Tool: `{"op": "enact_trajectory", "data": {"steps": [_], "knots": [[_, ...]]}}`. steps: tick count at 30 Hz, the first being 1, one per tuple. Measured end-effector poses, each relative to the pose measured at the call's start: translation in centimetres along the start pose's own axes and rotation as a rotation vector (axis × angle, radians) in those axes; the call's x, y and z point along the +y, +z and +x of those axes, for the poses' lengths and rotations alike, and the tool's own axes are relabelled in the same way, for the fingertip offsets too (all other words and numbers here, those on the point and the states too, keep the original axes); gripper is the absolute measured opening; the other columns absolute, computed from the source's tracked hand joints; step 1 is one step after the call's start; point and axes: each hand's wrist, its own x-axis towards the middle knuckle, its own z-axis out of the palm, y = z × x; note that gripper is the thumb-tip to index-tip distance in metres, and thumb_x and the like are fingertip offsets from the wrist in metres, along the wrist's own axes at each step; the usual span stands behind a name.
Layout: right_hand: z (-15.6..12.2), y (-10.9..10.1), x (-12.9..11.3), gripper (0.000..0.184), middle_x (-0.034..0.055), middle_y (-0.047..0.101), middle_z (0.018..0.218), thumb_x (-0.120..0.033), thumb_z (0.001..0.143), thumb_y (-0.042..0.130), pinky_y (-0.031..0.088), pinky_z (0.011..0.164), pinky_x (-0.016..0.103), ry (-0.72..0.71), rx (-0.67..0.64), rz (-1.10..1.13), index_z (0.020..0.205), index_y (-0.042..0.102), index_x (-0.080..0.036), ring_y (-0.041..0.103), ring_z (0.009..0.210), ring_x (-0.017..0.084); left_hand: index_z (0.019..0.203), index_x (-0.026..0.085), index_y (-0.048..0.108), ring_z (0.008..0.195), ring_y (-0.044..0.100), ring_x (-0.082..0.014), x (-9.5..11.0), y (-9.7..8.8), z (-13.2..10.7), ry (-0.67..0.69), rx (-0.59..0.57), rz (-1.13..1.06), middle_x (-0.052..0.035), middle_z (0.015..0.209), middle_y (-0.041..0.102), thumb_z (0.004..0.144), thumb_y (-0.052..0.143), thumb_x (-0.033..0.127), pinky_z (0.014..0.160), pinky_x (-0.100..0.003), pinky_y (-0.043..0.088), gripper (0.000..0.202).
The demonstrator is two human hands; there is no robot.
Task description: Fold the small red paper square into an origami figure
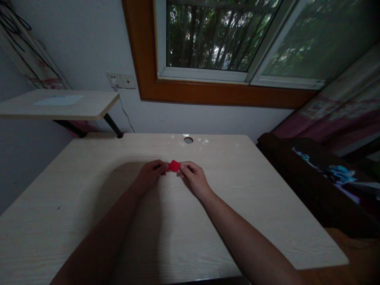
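A small, flat red square [174,166], perhaps paper, is held between my two hands over the light wooden desk [237,209]. My left hand [151,173] pinches its left corner between thumb and fingers. At the opposite corner, my right hand [194,177] grips it the same way. The square is turned so that its corners point left and right. Whether it touches the desk I cannot tell. Both forearms reach in from the bottom edge of the view.
At the left, a raised shelf [92,111] on black legs bears a pale sheet [59,100]. A round cable hole [188,140] lies near the desk's back edge. Behind are a wall socket [114,80] and a window. Dark furniture [311,170] with cloth stands at the right.
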Motion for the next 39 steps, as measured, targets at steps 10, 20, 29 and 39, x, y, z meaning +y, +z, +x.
{"op": "enact_trajectory", "data": {"steps": [10,20,29,39], "knots": [[-0.3,-0.2,0.4,0.019,0.0006,0.065,0.069,-0.035,0.081,0.067,0.042,0.061,0.026,-0.019,-0.050,-0.123,0.089,0.071,-0.018,0.055,0.062,0.013,0.077,0.016,0.065,0.066,0.058,-0.0145,-0.3,0.2,0.1,0.012,-0.006,-0.050,-0.0002,0.067,0.063,0.080,0.067,0.041,0.067,-0.026,0.047,0.025],[-0.7,0.4,-0.8,0.008,0.0015,0.062,0.075,-0.027,0.084,0.066,0.043,0.063,0.027,-0.310,0.031,-0.448,0.084,0.071,-0.021,0.054,0.066,0.014,0.075,0.017,0.053,0.067,0.050,-0.0100,-1.2,0.8,0.6,0.290,0.212,0.102,0.0002,0.085,0.051,0.076,0.074,0.026,0.060,-0.021,0.044,0.022],[-0.8,0.3,-0.9,0.005,0.0044,0.064,0.089,-0.020,0.085,0.066,0.049,0.065,0.029,-0.525,0.012,-0.550,0.089,0.068,-0.024,0.059,0.076,0.017,0.095,0.016,0.062,0.075,0.059,-0.0141,-0.8,0.9,-0.4,0.234,-0.119,-0.073,-0.0032,0.082,0.065,0.088,0.064,0.037,0.070,-0.026,0.045,0.022],[-0.6,0.2,-0.9,0.014,0.0050,0.066,0.100,-0.014,0.082,0.068,0.049,0.088,0.041,-0.636,0.008,-0.675,0.090,0.068,-0.026,0.061,0.098,0.022,0.103,0.019,0.056,0.084,0.065,-0.0156,-0.5,1.3,-0.7,0.187,-0.146,-0.199,-0.0046,0.096,0.068,0.078,0.077,0.032,0.079,-0.029,0.051,0.035]]}}
